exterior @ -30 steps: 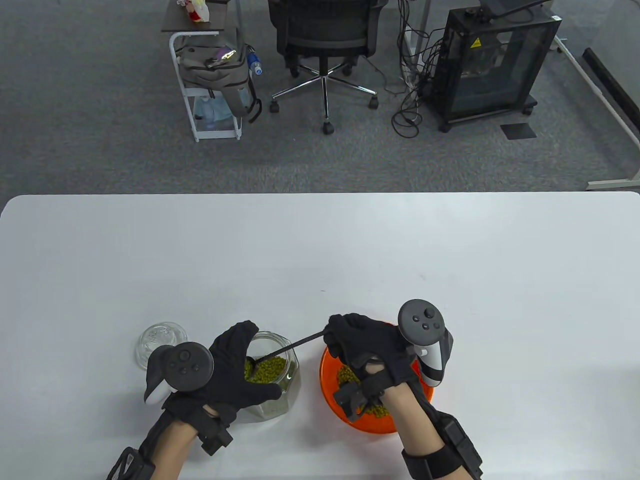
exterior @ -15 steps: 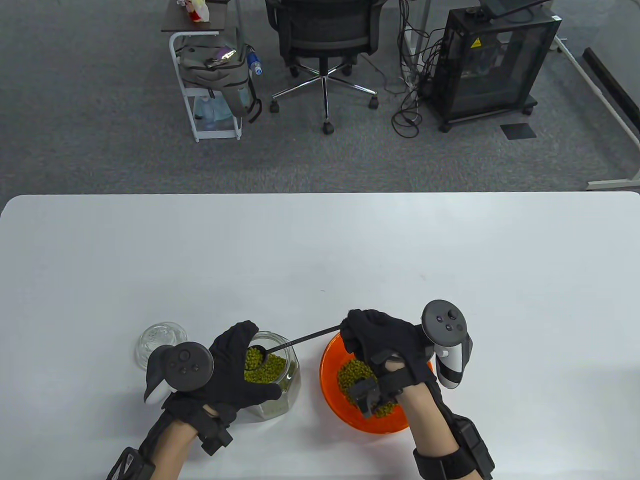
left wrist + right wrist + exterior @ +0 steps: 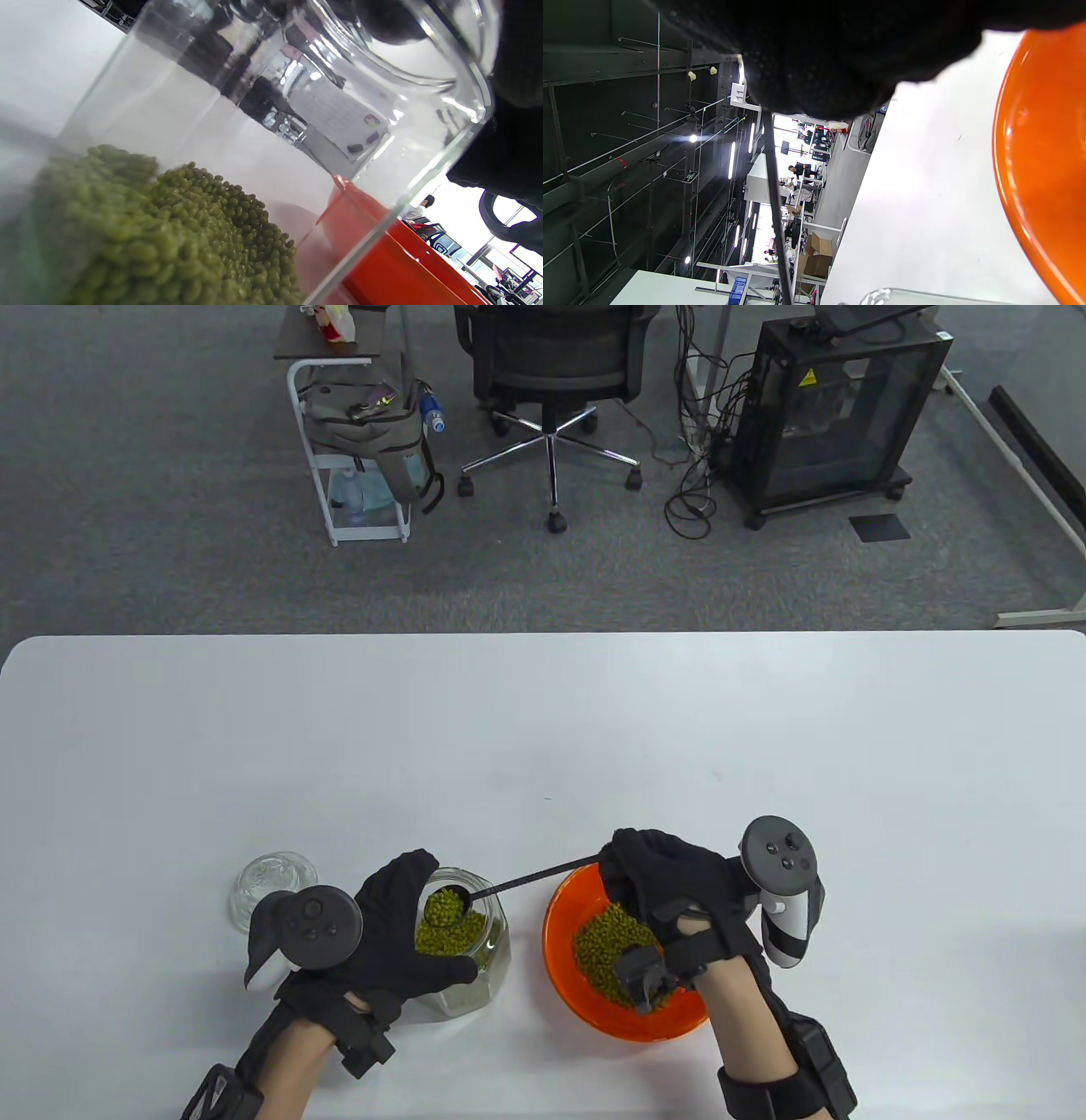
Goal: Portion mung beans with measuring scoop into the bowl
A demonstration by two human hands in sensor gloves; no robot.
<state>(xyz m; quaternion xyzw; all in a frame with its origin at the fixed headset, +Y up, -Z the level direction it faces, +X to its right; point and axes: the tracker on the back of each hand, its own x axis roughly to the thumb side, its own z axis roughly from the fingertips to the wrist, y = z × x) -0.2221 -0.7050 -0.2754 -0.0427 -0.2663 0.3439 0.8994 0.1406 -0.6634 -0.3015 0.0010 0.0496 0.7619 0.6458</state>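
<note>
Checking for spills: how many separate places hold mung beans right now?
3: the glass jar, the scoop lifted over the jar's mouth, and the orange bowl. No loose beans visible on the table.

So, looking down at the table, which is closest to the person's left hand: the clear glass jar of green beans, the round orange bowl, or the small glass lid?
From the left hand, in the table view:
1. The clear glass jar of green beans: gripped, under its fingers.
2. The small glass lid: just to its left, beside the tracker.
3. The round orange bowl: to its right, beyond the jar.
</note>
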